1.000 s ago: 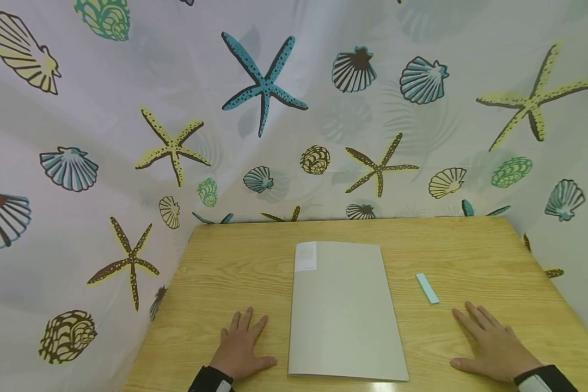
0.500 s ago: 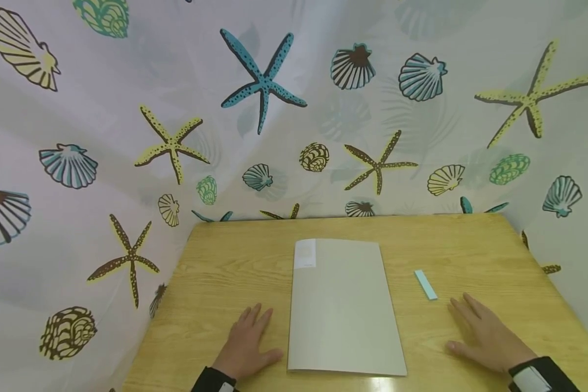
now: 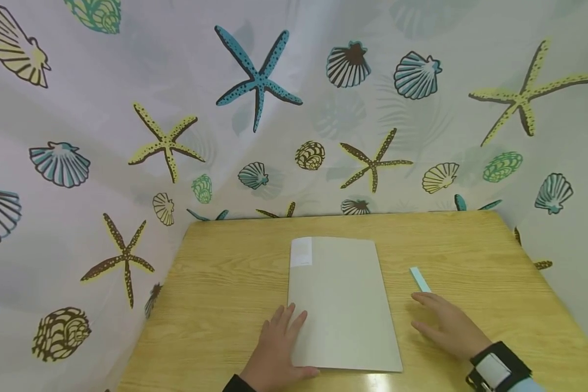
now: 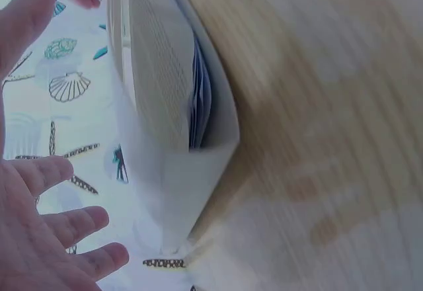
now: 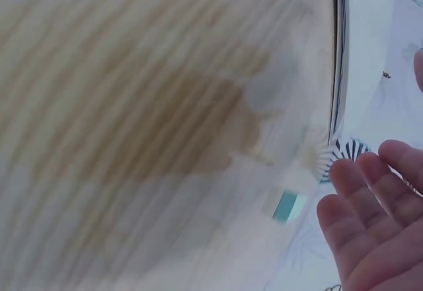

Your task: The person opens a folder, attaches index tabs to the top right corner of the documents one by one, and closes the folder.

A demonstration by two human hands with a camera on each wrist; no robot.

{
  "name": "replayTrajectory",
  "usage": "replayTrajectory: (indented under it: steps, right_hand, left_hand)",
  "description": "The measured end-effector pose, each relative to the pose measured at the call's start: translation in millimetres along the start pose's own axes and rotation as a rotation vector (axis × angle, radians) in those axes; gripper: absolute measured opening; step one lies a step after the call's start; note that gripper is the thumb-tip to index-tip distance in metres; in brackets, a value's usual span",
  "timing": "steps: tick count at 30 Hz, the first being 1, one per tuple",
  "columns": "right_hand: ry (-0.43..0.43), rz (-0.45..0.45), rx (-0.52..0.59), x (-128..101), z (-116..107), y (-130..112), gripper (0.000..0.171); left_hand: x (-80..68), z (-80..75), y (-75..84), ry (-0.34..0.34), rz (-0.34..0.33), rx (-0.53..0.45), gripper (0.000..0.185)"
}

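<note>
A cream-covered book (image 3: pixel 345 305) with a white label at its upper left corner lies flat on the wooden table. My left hand (image 3: pixel 276 348) is at the book's lower left edge, fingers spread and straight. The left wrist view shows the book (image 4: pixel 192 185) from its end, slightly gaping, with bluish sheets inside; a gap shows between it and the fingers. My right hand (image 3: pixel 451 326) is near the lower end of a light blue strip (image 3: pixel 420 279), partly covering it in the head view. In the right wrist view its fingers (image 5: pixel 353 198) look fairly straight and hold nothing.
The wooden table (image 3: pixel 230 261) extends around the book. A white curtain (image 3: pixel 284 179) printed with starfish and shells hangs behind the table and along both sides. A watch-like band (image 3: pixel 495 367) is on the right wrist.
My left hand has moved right, from the bare table to the book's lower left edge. My right hand has moved left and closer to the light blue strip. The view has shifted slightly.
</note>
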State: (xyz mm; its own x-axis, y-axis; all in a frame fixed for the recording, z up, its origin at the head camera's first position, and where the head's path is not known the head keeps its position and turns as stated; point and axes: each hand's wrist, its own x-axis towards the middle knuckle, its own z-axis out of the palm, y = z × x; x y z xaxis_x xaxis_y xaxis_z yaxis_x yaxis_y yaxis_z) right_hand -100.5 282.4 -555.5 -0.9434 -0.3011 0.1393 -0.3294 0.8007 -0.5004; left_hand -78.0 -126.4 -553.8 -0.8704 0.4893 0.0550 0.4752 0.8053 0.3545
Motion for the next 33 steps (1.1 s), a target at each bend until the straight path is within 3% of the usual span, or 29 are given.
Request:
replayTrajectory:
  steps: [5,16,24,33]
  right_hand:
    - [-0.012,0.014,0.057,10.5,10.2,-11.4,0.05]
    - [-0.075,0.166,0.179,26.0,24.3,-25.9,0.048]
    - [-0.121,0.235,0.258,27.7,33.6,-31.2,0.05]
    - [-0.113,0.221,0.253,28.6,34.3,-33.5,0.047]
  left_hand:
    - [1.8,3.4,11.7,-0.038,0.005,0.004,0.113]
    - [9.5,18.0,23.6,-0.07,0.023,0.074,0.107]
    - [9.5,27.9,22.2,-0.012,0.048,0.08,0.089]
    - [8.2,22.6,23.5,0.019,0.058,0.054,0.082]
